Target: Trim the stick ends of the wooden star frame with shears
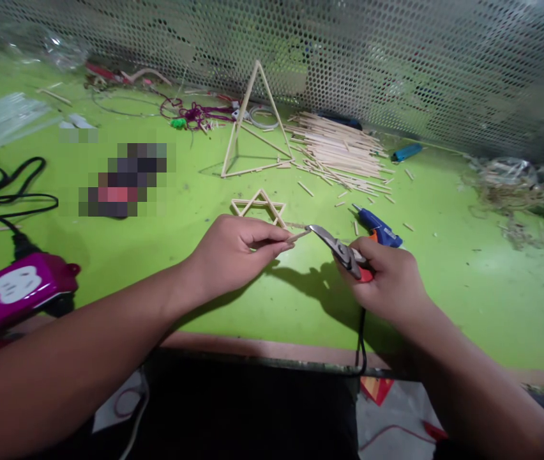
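My left hand [236,252] pinches a thin wooden stick [298,236] between thumb and fingers. My right hand [387,280] grips red-handled metal pliers [341,252], and their jaws reach the stick's far end. Just behind the pliers lies a blue hot glue gun [377,229]. Beyond my left hand, a flat star frame of wooden sticks [258,206] rests on the green table [468,287]. Farther back stands a tall stick pyramid [253,128], with a large pile of loose sticks [339,147] to its right.
A magenta power strip [13,294] and black cables [8,185] sit at the left. A perforated metal sheet [348,51] rises behind the table. Tangled purple wire [195,115] lies at the back, and a pixelated patch [123,179] hides something.
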Available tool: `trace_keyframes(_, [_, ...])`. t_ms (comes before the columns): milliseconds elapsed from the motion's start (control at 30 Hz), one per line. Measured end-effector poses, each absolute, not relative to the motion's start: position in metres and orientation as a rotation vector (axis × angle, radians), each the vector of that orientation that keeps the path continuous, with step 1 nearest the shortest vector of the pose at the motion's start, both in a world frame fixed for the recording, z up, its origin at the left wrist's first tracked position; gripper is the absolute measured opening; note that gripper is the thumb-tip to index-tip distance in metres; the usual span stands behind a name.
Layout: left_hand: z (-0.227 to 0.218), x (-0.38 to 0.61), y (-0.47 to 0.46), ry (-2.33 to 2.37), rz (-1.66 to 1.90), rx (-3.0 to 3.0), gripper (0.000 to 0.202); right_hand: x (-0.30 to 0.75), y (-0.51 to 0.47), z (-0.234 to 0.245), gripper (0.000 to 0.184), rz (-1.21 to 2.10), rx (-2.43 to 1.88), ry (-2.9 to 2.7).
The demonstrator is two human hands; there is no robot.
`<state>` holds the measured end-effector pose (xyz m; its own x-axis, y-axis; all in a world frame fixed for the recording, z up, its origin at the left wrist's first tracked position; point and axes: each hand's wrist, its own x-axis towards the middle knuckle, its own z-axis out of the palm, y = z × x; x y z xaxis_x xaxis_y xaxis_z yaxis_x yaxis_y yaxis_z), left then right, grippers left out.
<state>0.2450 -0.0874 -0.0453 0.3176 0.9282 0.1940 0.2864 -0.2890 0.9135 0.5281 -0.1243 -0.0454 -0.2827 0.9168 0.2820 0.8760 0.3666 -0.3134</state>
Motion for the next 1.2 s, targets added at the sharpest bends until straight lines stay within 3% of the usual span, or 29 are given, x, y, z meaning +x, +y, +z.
trace_keyframes(233, [-0.046,0.245,-0.086,1.093,0.915,1.550,0.016,0.532,-0.116,-0.046,0.008,0.307,-1.612,-2.220])
trace_keyframes(800, [-0.039,0.247,-0.080,0.950,0.759,1.001,0.016,0.534,-0.117,-0.038,0.012,0.587,-1.622,-2.160])
trace_keyframes(1033, [-0.038,0.248,-0.074,0.938,0.828,0.663,0.013,0.533,-0.116,-0.048,0.002,1.154,-1.502,-1.726])
trace_keyframes(1200, [-0.041,0.249,-0.070,0.974,0.915,0.620,0.009,0.535,-0.116,-0.052,0.024,1.047,-1.559,-1.615])
